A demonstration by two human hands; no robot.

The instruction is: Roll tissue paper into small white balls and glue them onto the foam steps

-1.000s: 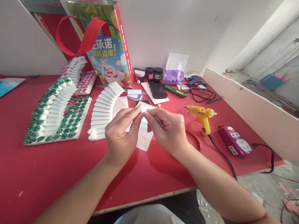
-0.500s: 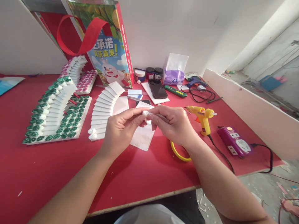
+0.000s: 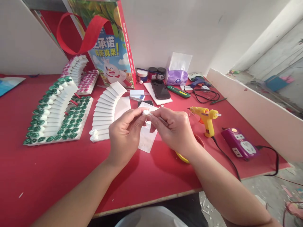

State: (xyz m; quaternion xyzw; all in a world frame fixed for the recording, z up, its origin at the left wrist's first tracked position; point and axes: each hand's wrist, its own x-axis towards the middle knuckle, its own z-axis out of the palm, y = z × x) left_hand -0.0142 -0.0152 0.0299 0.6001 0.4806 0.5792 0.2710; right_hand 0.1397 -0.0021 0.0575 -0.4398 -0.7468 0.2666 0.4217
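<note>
Between the fingertips of both hands sits a small white rolled rosette (image 3: 146,112). My left hand (image 3: 124,135) pinches it from the left with thumb and forefinger. From the right, my right hand (image 3: 176,130) grips its edge, fingers curled; what lies under those fingers is hidden. A white sheet of paper (image 3: 147,142) lies on the table below the hands. Left of them stands a fan of white steps (image 3: 106,105), with two white rosettes (image 3: 94,135) at its near left end. Partly covered by my right wrist is a yellow ring-shaped item (image 3: 183,157).
A stepped model with green rosettes (image 3: 68,127) stands left, a pink one (image 3: 88,82) behind it. A yellow glue gun (image 3: 205,118) and purple power strip (image 3: 240,143) are right, cords trailing. At the back are a carton bag (image 3: 113,53), phone (image 3: 160,89), green cutter (image 3: 178,91) and tissues (image 3: 177,77).
The rosette has turned slightly between the fingertips and shifted a little left. My right hand has shifted slightly, showing a reddish part by the yellow ring.
</note>
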